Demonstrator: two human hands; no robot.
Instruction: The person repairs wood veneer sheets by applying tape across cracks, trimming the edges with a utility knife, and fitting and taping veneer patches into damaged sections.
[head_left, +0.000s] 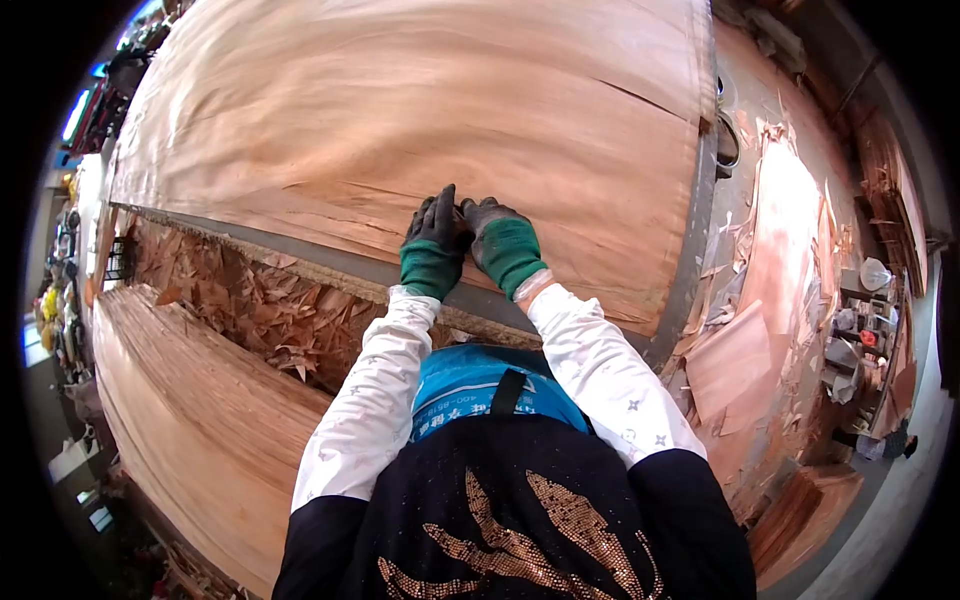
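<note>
Both of my hands wear green gloves with dark grey fingers and rest near the front edge of a wide wood veneer sheet (420, 110). My left hand (433, 245) lies on the veneer with its fingers stretched forward. Close beside it, my right hand (503, 243) has its fingers bent inward towards the left one. What those bent fingers hold, if anything, is hidden. Around the hands the veneer shows cracks and splits along the grain. A longer dark split (648, 98) runs farther back on the right.
A grey board edge (690, 220) borders the sheet. Torn veneer scraps (270, 310) fill the gap at front left, beside a stack of veneer sheets (200, 390). More veneer pieces (735, 365) lie on the right, and another veneer stack (805, 515) stands at lower right.
</note>
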